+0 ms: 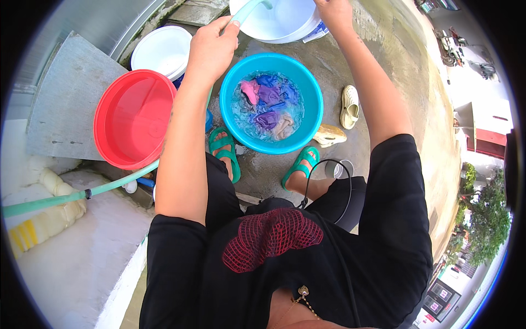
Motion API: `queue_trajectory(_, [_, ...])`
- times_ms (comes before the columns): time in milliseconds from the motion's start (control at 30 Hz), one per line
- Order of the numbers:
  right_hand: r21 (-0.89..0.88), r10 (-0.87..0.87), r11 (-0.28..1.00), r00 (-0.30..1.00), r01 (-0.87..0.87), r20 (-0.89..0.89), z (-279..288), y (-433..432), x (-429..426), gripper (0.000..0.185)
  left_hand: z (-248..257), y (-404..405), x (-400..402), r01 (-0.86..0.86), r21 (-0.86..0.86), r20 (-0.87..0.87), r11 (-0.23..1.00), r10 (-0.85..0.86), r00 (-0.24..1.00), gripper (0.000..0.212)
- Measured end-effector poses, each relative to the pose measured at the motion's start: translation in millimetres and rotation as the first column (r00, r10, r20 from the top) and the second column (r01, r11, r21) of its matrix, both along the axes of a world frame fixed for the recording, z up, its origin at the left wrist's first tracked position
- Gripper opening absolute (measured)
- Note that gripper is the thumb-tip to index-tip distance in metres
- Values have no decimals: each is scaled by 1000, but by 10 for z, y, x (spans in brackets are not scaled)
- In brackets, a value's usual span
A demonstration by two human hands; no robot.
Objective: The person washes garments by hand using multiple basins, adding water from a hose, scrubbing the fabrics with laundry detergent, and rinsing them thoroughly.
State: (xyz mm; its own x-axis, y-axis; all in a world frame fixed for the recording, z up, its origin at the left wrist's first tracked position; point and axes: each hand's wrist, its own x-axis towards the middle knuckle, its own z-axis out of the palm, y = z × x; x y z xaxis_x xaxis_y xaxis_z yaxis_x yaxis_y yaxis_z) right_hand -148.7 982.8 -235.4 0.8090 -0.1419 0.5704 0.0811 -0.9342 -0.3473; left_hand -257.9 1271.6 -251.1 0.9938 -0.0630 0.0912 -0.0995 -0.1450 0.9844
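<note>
My left hand [215, 45] is closed around a pale green hose [248, 11]. The hose's end curves over a large white plastic bucket [283, 20], cut off by the top of the view. At that bucket's right rim is my right hand [336, 14]; its fingers are partly beyond the picture, so its grip is unclear. Below the bucket, a round turquoise basin [227, 100] stands on the wet ground between my feet. Wet clothes [269, 94] in purple, blue, pink and beige lie in its foamy water.
A red tub [100, 123] and another white bucket [162, 49] stand at the left, beside a grey board [70, 98]. Pale clogs [349, 107] and a small metal container [341, 168] lie right of the basin. A black cord loop [350, 185] hangs before me.
</note>
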Motion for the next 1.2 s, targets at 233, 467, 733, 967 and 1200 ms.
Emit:
queue_trajectory(233, [460, -110, 755, 782, 468, -614, -1679, 260, 758, 59, -540, 35, 503, -68, 134, -111, 989, 83, 990, 31])
queue_trajectory(467, [325, -33, 836, 630, 443, -776, -2544, 598, 836, 52, -1535, -119, 884, -60, 569, -140, 820, 169, 976, 39])
queue_trajectory(733, [202, 15, 954, 635, 223, -772, -2497, 394, 709, 50, -2016, -133, 868, 7, 627, -112, 779, 82, 990, 47])
queue_trajectory(967, [170, 163, 979, 944, -117, -287, -2316, 292, 204, 30, -1863, -339, 643, -224, 906, 233, 360, 19, 972, 46])
queue_trajectory(1200, [-78, 151, 954, 694, -288, -704, -2572, 99, -1725, 62, -1731, -895, 168, 360, 789, -57, 498, -524, 850, 34])
